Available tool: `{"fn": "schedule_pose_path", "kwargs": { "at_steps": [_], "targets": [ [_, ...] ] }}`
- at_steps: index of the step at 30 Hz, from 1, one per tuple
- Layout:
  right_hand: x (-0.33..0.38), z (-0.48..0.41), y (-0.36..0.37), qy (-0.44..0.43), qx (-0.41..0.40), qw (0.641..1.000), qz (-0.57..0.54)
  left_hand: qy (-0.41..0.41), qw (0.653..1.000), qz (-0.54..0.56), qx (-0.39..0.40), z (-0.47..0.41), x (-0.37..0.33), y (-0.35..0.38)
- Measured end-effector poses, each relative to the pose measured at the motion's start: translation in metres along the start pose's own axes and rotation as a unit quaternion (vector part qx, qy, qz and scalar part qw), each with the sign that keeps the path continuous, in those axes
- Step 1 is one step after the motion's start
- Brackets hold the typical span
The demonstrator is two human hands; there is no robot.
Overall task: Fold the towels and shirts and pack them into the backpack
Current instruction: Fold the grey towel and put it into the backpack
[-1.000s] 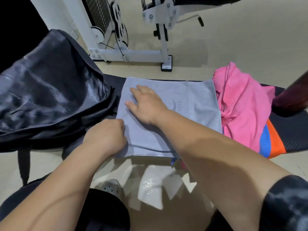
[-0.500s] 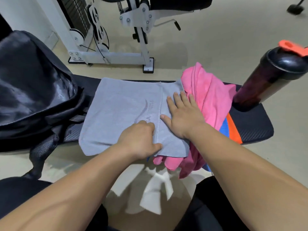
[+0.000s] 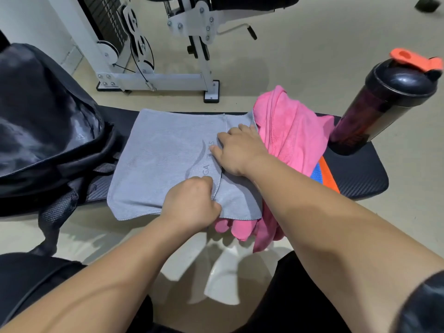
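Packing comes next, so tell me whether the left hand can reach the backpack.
Probably yes: the backpack lies beside the grey towel on the left hand's side, nothing between, though that hand grips the towel's edge.

Before you the desk [image 3: 360, 179] runs from left to right. On its left end lies the backpack [image 3: 43, 121]. Just beside it, in the middle, the towel [image 3: 163, 159] is spread flat, with its near edge over the front of the desk. The right part of the towel lies over the pile of clothes [image 3: 295, 135]. On the right end, beside the pile, the bottle [image 3: 374, 111] stands upright. Your left hand [image 3: 192, 203] holds the towel at its near part, and your right hand [image 3: 237, 150] lies on it just behind. Behind the desk the machine [image 3: 163, 78] stands on the floor [image 3: 312, 56].
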State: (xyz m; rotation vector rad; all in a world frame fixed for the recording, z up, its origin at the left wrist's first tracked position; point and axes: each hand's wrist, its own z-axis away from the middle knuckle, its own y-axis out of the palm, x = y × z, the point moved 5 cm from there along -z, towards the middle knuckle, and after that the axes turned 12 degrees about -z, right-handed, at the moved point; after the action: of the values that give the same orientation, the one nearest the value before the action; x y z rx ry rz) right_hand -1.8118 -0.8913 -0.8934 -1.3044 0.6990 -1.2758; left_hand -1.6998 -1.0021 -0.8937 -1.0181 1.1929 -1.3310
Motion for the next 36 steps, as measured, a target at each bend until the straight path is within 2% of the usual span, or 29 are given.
{"fn": "schedule_pose_path", "kwargs": {
  "at_steps": [3,8,13,17,20,25,30,36],
  "targets": [
    [0.004,-0.013,0.005,0.029,0.036,0.999,-0.005,-0.009,0.999,0.039,-0.002,0.0,0.009,0.001],
    [0.008,-0.028,0.003,0.068,0.044,0.996,-0.045,-0.043,0.99,0.134,0.014,0.003,0.025,0.001],
    [0.01,-0.038,-0.008,0.054,-0.028,0.989,-0.137,-0.05,0.972,0.227,0.042,0.005,0.03,-0.01],
    [0.01,-0.038,-0.032,0.028,-0.065,0.954,-0.293,-0.024,0.969,0.243,0.05,0.007,0.022,-0.034],
    [0.002,-0.026,-0.06,0.021,-0.109,0.928,-0.355,-0.002,0.964,0.263,0.045,0.006,0.009,-0.055],
    [-0.032,-0.01,-0.087,0.035,-0.172,0.951,-0.254,0.038,0.964,0.26,0.039,-0.002,-0.026,-0.063],
    [-0.047,-0.008,-0.055,0.013,-0.064,0.982,-0.179,0.041,0.961,0.256,0.093,-0.006,-0.056,-0.016],
    [-0.05,-0.007,-0.052,-0.012,-0.085,0.974,-0.211,-0.001,0.943,0.318,0.094,-0.002,-0.056,-0.006]
  ]
}}
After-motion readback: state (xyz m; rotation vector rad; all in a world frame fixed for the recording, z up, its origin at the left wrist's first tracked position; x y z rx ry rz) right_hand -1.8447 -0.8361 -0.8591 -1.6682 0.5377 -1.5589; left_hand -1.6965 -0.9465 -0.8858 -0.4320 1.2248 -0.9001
